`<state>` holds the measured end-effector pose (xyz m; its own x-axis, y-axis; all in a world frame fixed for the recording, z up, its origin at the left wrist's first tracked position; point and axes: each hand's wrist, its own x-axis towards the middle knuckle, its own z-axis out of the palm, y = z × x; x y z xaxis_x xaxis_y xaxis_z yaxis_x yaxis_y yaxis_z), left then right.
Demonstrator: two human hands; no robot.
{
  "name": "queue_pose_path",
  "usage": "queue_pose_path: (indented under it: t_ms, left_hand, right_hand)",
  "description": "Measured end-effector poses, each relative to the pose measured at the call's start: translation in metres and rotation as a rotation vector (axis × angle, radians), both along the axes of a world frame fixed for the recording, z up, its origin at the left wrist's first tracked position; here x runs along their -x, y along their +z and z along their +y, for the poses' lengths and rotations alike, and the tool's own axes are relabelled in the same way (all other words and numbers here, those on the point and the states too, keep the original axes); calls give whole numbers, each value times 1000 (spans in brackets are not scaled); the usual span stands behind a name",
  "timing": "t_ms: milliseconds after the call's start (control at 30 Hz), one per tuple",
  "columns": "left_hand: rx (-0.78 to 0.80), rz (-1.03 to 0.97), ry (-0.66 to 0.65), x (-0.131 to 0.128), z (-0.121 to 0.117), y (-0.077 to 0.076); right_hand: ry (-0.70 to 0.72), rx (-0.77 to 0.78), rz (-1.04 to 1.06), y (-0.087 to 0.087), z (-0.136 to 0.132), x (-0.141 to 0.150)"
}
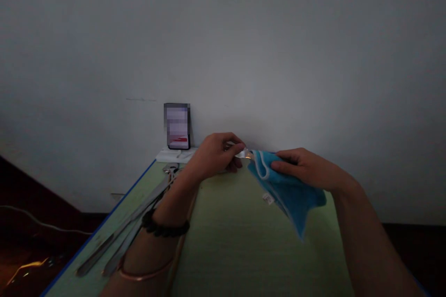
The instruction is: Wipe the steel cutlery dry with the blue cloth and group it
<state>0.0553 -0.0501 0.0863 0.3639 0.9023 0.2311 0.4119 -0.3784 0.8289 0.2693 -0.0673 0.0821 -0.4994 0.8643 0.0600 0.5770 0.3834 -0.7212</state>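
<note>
My left hand [216, 154] is closed around a small shiny metal object [243, 153] whose tip pokes out toward the right; I cannot make out what it is. My right hand [306, 167] grips a blue cloth [287, 190] with a white hem and a small white tag, and wraps the cloth over that metal tip. Both hands are held above the far part of a green table [226, 241]. My left wrist wears a black bead bracelet and a thin copper bangle.
Several long metal utensils [128, 232] lie in a row along the table's left side, under my left forearm. A dark phone [177, 126] stands upright against the white wall on a white base. The table's left edge is blue; dark floor lies beyond.
</note>
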Motion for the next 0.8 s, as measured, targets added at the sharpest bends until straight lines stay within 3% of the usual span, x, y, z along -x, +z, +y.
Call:
queue_pose_path:
  t_ms: [167, 267, 400, 600, 700, 800]
  left_hand:
    - [-133, 94, -9, -5, -2, -1]
    - [-28, 27, -3, 3, -1, 3]
    - [-13, -4, 8, 6, -1, 7]
    - [-134, -183, 181, 7, 0, 9]
    - [-201, -78, 241, 10, 0, 10]
    - [-184, 30, 166, 8, 0, 10]
  right_hand:
    - [-7, -136, -45, -4, 2, 14]
    - [20, -35, -18, -3, 2, 8]
    - [24, 22, 13, -1, -1, 5]
    - [-20, -63, 84, -2, 1, 20]
    - [-34, -79, 88, -3, 2, 24]
    - [-81, -134, 86, -6, 3, 31]
